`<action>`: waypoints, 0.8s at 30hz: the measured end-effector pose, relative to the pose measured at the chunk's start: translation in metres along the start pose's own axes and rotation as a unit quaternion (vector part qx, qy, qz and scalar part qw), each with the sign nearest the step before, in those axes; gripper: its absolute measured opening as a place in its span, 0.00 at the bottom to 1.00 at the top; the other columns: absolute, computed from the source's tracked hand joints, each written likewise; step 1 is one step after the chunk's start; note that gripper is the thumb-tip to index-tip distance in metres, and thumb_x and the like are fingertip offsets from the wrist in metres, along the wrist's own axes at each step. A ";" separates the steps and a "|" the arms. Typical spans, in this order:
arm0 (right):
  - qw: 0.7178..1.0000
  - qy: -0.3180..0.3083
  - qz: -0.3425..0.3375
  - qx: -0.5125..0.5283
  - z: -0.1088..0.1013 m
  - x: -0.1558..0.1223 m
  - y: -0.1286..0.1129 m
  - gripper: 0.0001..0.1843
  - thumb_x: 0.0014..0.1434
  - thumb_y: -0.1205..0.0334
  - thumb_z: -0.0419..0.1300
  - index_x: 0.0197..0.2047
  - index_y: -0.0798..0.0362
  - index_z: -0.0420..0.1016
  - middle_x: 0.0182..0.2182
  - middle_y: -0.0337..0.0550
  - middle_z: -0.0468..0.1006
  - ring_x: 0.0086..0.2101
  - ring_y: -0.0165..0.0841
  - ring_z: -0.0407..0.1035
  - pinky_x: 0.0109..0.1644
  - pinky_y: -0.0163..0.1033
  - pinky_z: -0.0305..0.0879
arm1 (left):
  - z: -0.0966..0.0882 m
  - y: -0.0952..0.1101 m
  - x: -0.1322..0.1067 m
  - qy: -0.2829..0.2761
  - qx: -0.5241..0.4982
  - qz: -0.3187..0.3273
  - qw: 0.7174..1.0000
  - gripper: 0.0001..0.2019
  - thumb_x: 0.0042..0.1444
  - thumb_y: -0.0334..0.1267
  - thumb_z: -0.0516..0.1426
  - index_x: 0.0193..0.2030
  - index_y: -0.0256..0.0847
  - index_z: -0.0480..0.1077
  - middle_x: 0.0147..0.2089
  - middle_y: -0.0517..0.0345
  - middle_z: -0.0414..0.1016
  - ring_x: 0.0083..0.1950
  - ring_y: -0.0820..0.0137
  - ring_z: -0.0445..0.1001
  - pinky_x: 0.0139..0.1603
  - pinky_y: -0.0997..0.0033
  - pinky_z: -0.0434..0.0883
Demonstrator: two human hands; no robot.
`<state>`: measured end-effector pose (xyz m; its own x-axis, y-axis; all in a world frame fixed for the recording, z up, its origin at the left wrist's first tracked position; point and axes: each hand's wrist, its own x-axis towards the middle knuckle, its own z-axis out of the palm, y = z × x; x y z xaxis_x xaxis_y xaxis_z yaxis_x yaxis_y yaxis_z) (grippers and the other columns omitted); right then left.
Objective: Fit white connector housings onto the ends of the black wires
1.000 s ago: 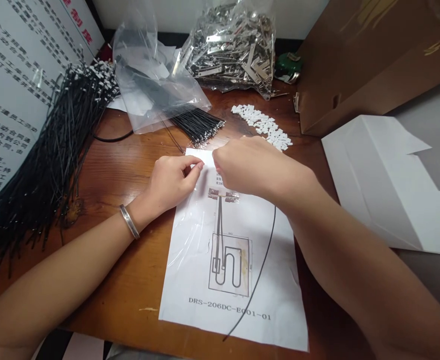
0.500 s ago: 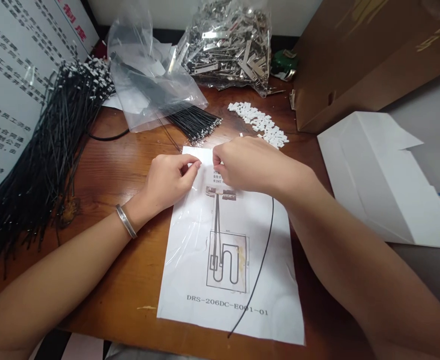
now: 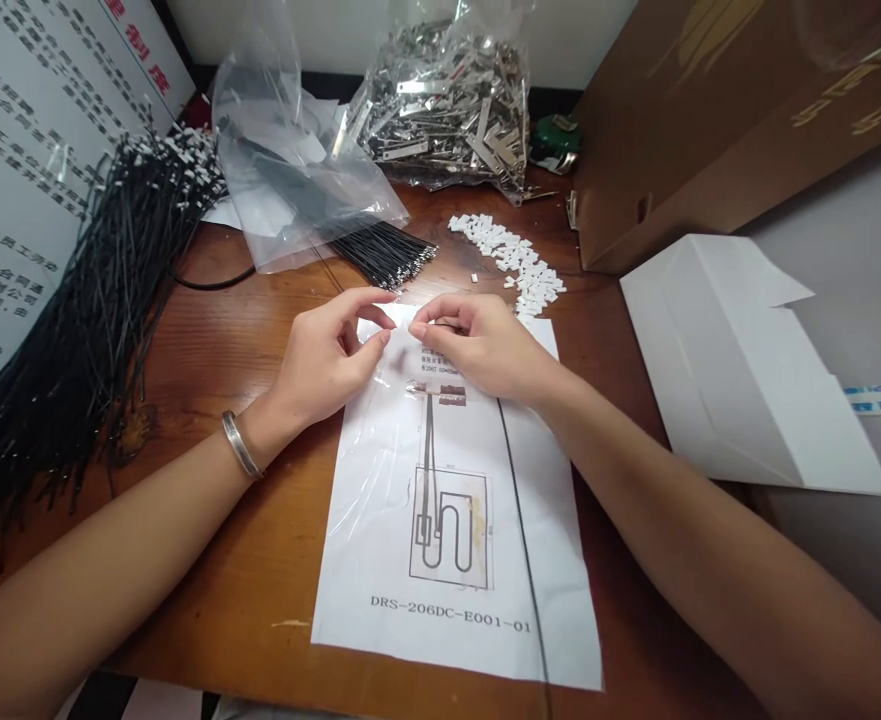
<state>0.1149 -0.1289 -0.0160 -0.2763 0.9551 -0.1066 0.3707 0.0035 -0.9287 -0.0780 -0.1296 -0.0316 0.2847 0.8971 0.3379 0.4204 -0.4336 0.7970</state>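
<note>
My left hand and my right hand meet over the top of a printed drawing sheet marked DRS-206DC-E001-01. The right hand pinches the end of a thin black wire that trails down across the sheet toward me. The left hand's thumb and fingers are pinched close to that same wire end; what they hold is too small to make out. A metal bracelet sits on my left wrist. Small white connectors lie in a loose heap just beyond my right hand.
A big bundle of black wires lies at the left. A clear bag with more wires and a bag of metal strips sit at the back. A brown carton and white folded paper are on the right.
My right hand has drawn back and turned palm-side up, showing its pinched fingers. The black wire swung from a curve to a nearly straight line down the sheet. The view shifted slightly.
</note>
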 end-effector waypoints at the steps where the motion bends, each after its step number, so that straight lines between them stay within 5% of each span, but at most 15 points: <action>1: 0.998 0.017 -0.004 0.065 0.003 -0.001 0.003 0.09 0.61 0.59 0.62 0.33 0.54 0.73 0.17 0.30 0.61 0.18 0.23 0.51 0.22 0.34 0.46 | 0.000 -0.001 0.001 0.004 -0.020 -0.003 1.000 0.15 0.53 0.33 0.61 0.49 0.37 0.74 0.37 0.55 0.81 0.22 0.78 0.66 0.25 0.76 0.65; 7: 0.958 0.038 0.002 0.284 0.020 0.001 0.006 0.17 0.53 0.49 0.69 0.33 0.52 0.72 0.15 0.27 0.61 0.14 0.21 0.53 0.17 0.32 0.47 | 0.000 -0.002 0.003 0.042 -0.092 0.020 0.995 0.13 0.53 0.37 0.65 0.45 0.37 0.77 0.37 0.53 0.81 0.31 0.73 0.75 0.24 0.77 0.66; 24: 0.938 0.041 0.012 0.345 0.034 -0.004 0.002 0.14 0.53 0.52 0.68 0.34 0.53 0.74 0.25 0.34 0.77 0.15 0.21 0.61 0.18 0.31 0.59 | -0.001 -0.002 0.005 0.072 -0.118 0.014 0.990 0.07 0.54 0.39 0.65 0.38 0.40 0.77 0.32 0.59 0.78 0.21 0.80 0.66 0.19 0.77 0.62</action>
<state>0.0867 -0.1424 -0.0291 -0.1957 0.9722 -0.1285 -0.2940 -0.1832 -0.9381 -0.0779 -0.1245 -0.0312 0.1609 0.8952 0.4155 0.1963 -0.4416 0.8755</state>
